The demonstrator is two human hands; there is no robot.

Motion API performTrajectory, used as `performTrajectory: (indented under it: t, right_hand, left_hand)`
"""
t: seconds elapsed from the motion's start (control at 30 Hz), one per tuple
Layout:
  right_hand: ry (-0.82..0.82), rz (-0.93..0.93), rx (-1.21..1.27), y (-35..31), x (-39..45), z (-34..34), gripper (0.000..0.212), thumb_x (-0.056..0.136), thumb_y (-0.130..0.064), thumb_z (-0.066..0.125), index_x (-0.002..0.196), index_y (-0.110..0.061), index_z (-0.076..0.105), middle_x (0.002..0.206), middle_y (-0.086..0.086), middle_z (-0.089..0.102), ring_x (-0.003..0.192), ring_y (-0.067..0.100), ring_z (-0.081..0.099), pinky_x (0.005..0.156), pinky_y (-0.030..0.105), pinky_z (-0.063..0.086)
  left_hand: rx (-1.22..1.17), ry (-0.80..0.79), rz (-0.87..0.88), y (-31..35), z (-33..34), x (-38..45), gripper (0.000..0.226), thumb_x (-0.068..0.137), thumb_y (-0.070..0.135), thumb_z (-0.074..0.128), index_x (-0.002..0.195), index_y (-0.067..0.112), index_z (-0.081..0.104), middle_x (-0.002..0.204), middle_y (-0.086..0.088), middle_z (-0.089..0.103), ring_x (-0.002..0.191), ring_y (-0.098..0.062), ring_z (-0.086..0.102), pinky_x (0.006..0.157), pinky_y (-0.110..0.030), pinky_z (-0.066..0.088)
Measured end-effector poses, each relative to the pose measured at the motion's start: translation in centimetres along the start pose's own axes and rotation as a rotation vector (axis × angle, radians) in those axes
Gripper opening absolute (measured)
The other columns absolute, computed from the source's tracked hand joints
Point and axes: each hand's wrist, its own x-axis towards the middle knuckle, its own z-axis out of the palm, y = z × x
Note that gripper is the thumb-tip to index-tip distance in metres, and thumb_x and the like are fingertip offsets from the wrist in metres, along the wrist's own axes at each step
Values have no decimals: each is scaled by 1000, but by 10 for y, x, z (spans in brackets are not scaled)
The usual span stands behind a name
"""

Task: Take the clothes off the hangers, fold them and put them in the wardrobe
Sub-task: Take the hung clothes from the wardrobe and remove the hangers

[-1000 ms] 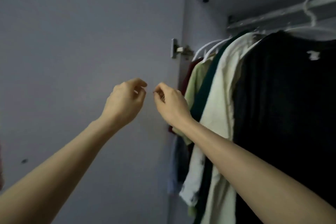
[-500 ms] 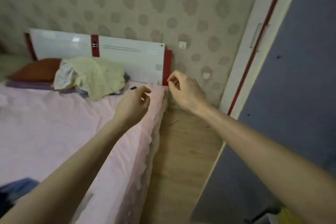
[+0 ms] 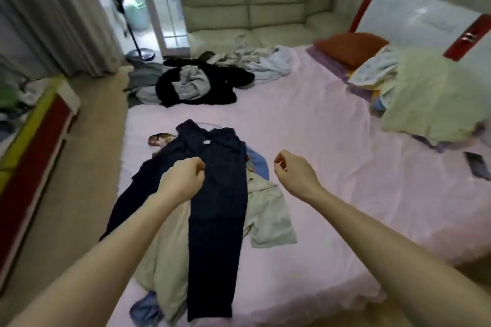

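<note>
Both hands over the bed (image 3: 332, 141) — left hand (image 3: 182, 180) w/ fingers curled, above the dark navy garment (image 3: 215, 207), can't tell if it grips the cloth. Right hand (image 3: 295, 172) curled, thumb to forefinger — nothing visible in it. Navy garment lies atop a beige garment (image 3: 265, 218) on the pink sheet.

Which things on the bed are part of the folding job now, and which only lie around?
Part of the job:
- dark navy garment
- beige garment under it
- left hand, right hand, both curled, holding nothing visible

Lying about:
- black clothes heap
- red pillow
- phone
</note>
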Motion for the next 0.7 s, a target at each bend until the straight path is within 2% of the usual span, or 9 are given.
performTrajectory:
  t: [0.07, 0.13, 0.2, 0.3, 0.4, 0.5, 0.6, 0.7]
  right_hand:
    - [-89, -44, 12, -15, 28, 28, 14, 94, -14, 43, 87, -9, 55, 87, -4, 57, 75, 24, 50, 59, 34, 36]
    - [-157, -71, 24, -23, 51, 57, 17, 93, -12, 43, 78, -7, 52, 79, -3, 53, 70, 22, 46, 56, 33, 29]
    - [-237, -78, 43, -27, 73, 90, 19, 92, -13, 43, 73, -10, 46, 74, 4, 54, 67, 23, 46, 58, 32, 31]
    - [-313, -58, 26, -25, 97, 135, 16, 90, -16, 43, 75, -12, 44, 71, 3, 54, 66, 22, 48, 57, 32, 33]
    - [-344, -37, 10, -18, 121, 176, 14, 90, -17, 44, 78, -11, 48, 74, 3, 57, 71, 23, 52, 60, 34, 35]
    - [-361, 0, -12, 0, 147, 206, 11, 88, -16, 44, 81, -10, 50, 79, 4, 59, 74, 22, 53, 60, 34, 37]
    - [-354, 67, -7, 21, 180, 226, 18, 87, -10, 44, 70, -13, 38, 69, 3, 48, 63, 18, 41, 52, 31, 28]
    - [-303, 122, 14, 45, 223, 248, 31, 88, -7, 42, 64, -16, 26, 59, 0, 35, 53, 15, 30, 48, 27, 21]
  left_hand:
    - [8, 16, -112, -40, -2, 3, 27, 92, 21, 47, 113, 20, 64, 113, -1, 68, 102, -25, 63, 85, -41, 52]
    - [15, 18, -203, -70, 0, 3, 27, 90, 18, 47, 111, 18, 65, 110, -3, 69, 97, -26, 63, 82, -40, 53]
    - [34, 10, -267, -94, 7, 9, 25, 89, 17, 48, 108, 18, 65, 108, -4, 69, 96, -27, 63, 79, -38, 52]
    - [43, -24, -320, -119, 25, 26, 24, 89, 19, 47, 107, 19, 63, 106, -2, 68, 94, -26, 61, 77, -37, 51]
    - [19, -45, -353, -140, 55, 52, 27, 91, 22, 46, 113, 20, 62, 109, 0, 67, 96, -23, 60, 76, -34, 48]
    - [-61, -71, -374, -152, 86, 87, 26, 93, 23, 47, 114, 19, 62, 111, 1, 65, 98, -22, 61, 81, -35, 51]
    - [-133, -85, -356, -157, 115, 130, 22, 94, 24, 48, 108, 14, 62, 107, 0, 64, 94, -21, 60, 79, -36, 53]
    - [-175, -82, -308, -154, 150, 175, 32, 94, 24, 52, 122, 10, 60, 121, -6, 61, 107, -24, 59, 85, -37, 51]
